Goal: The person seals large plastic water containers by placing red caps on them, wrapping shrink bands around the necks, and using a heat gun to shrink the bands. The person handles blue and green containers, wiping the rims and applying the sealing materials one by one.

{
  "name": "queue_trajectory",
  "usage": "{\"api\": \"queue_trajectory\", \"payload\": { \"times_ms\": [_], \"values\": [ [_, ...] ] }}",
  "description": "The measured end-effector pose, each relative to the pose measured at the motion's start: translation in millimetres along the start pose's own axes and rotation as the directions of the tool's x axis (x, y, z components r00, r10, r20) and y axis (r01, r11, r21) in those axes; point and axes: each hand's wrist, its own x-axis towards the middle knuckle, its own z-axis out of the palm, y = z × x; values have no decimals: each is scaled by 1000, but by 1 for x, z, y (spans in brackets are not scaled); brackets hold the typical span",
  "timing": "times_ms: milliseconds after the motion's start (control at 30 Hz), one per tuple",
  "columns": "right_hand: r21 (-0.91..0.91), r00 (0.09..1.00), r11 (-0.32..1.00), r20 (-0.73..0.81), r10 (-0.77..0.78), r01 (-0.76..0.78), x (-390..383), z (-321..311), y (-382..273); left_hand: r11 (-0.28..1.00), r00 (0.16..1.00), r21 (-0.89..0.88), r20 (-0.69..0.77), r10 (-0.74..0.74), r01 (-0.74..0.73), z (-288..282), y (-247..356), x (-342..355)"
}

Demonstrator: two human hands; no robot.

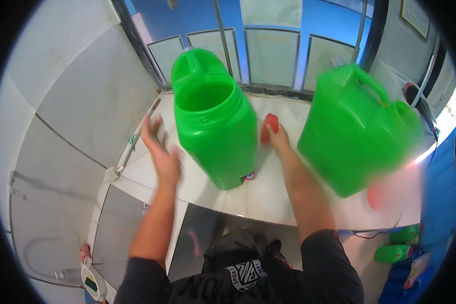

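Observation:
A big green plastic jerrycan [215, 137] stands upright on the white counter in front of me, its wide threaded mouth uncapped. Left of it, my left hand [163, 157] hangs in the air, blurred by motion, fingers apart and holding nothing. On the can's right side, my right hand [279, 138] grips a red screw cap [269, 126] by its edge. Farther right is a second green jerrycan [352, 137], tilted in the picture, its wide mouth facing right. A small red, white and blue round piece [250, 175] lies by the first can's base.
A blurred red object [374, 196] lies at the counter's right front. Smaller green containers [392, 253] sit low on the right. A white device with a dark display [91, 282] is at lower left. A wall [66, 131] and barred window [272, 55] bound the counter [248, 200].

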Motion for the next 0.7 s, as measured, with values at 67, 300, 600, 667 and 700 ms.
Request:
{"api": "queue_trajectory", "payload": {
  "times_ms": [67, 300, 600, 667, 700],
  "values": [
    [-62, 994, 994, -66, 90, -94, 8, 12, -2, 953, 986, 304, 160, -39, -12, 6, -17, -65],
    [382, 914, 901, 254, -315, 204, 8, 29, -85, 929, 920, 351, 314, -234, 117, 10, -50, -72],
    [-657, 953, 694, 257, -161, 295, -190, -128, -32, 831, 804, 340, 264, -533, 439, 0, -93, -148],
    [-823, 950, 477, 244, -194, 309, -215, -143, -7, 581, 432, 232, 472, -769, 780, 11, -101, -171],
    [-891, 934, 309, 266, -236, 332, -225, -148, 0, 326, 139, 253, 557, -819, 911, 21, -104, -179]
  ]
}}
